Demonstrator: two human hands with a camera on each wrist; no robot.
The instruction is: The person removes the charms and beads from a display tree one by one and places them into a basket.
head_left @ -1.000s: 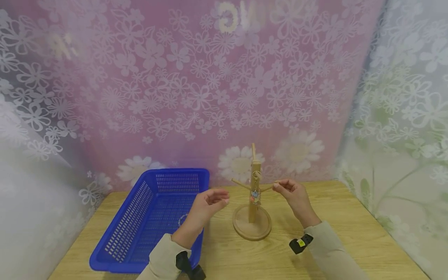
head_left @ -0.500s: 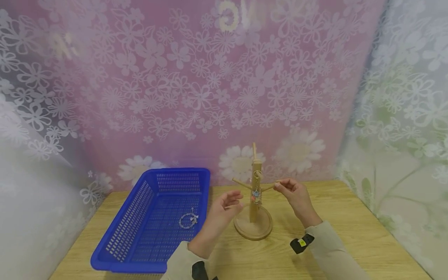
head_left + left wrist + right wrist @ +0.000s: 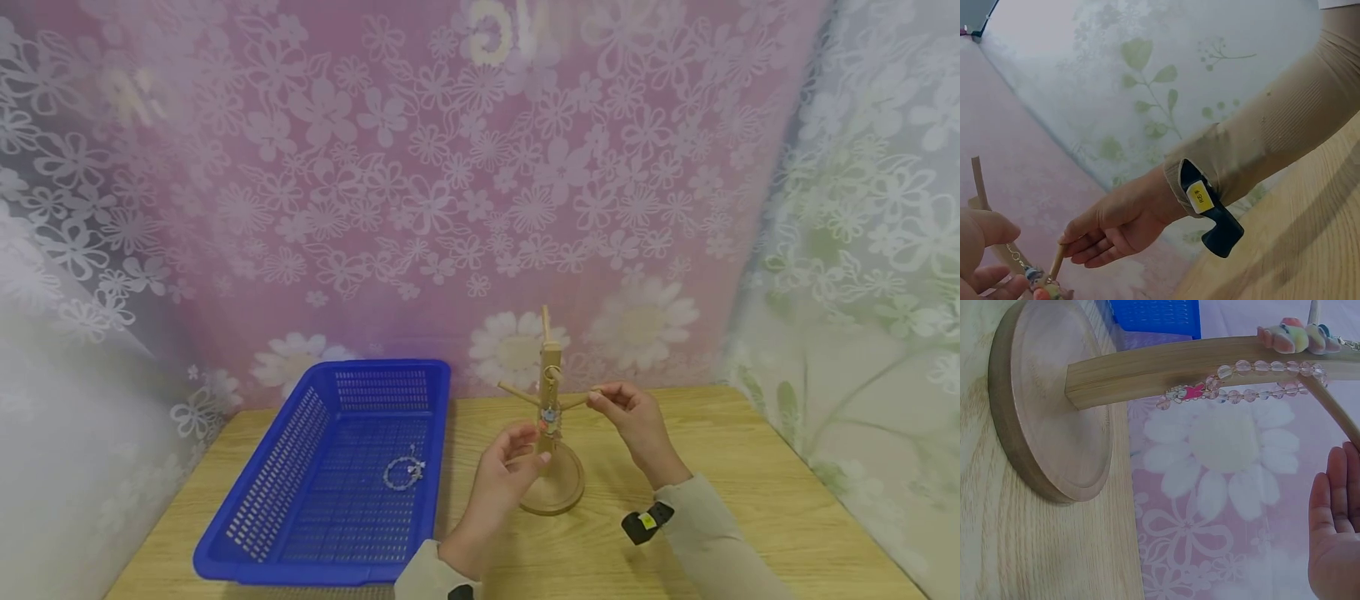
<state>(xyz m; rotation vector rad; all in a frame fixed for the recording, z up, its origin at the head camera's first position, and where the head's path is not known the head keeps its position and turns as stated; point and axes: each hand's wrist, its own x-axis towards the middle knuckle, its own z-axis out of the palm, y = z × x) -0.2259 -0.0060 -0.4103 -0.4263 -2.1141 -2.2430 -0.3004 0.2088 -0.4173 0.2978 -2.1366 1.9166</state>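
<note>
A wooden jewelry stand (image 3: pixel 551 357) has a round base (image 3: pixel 561 502) and slanting pegs. On it hang a keychain with small coloured figure charms (image 3: pixel 550 419) and a bracelet of clear pink beads (image 3: pixel 1260 366). My right hand (image 3: pixel 636 429) pinches the tip of the right peg (image 3: pixel 1057 262) between thumb and fingers. Close to the post and just below the charms is my left hand (image 3: pixel 504 477), its fingers loosely bent and apart from the thumb. In the left wrist view the keychain's chain shows beside the left fingers, and I see nothing held there.
To the left stands a blue plastic basket (image 3: pixel 442 433) with perforated walls. A beaded bracelet (image 3: pixel 403 473) lies inside it. The light wooden table (image 3: pixel 757 500) meets a flower-printed curtain (image 3: pixel 420 208) behind, and pale sheets hang at both sides.
My left hand has moved right, from over the basket's right edge to the stand's post, uncovering the bracelet in the basket. The right hand keeps its pinch on the peg.
</note>
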